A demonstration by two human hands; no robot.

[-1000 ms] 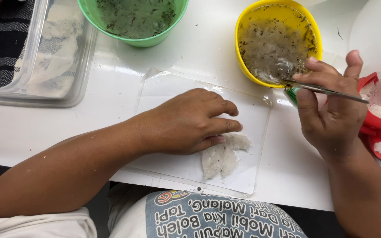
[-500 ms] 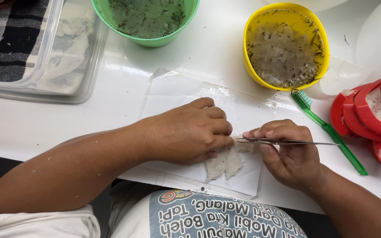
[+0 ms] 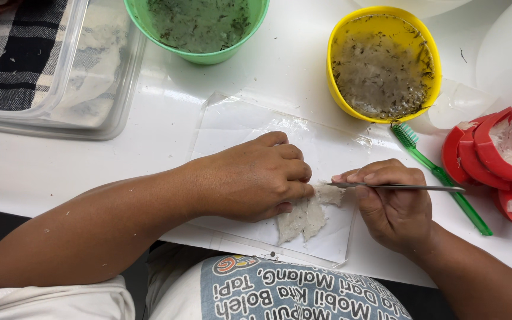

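My left hand (image 3: 256, 176) presses down on a pale, fibrous white piece (image 3: 304, 216) lying on a clear plastic sheet (image 3: 238, 121). My right hand (image 3: 393, 204) grips thin metal tweezers (image 3: 398, 187), held almost level, their tips touching the upper edge of the white piece beside my left fingertips. A yellow bowl (image 3: 384, 64) of murky water with dark specks stands behind my right hand.
A green bowl (image 3: 200, 26) of speckled water sits at the back. A clear plastic tub (image 3: 60, 71) with a checked cloth is at the far left. A green toothbrush (image 3: 440, 175) and red moulds (image 3: 496, 160) holding white pieces lie to the right on the white table.
My right hand came down from the yellow bowl with the tweezers to the white piece. The left hand has stayed pressed on it.
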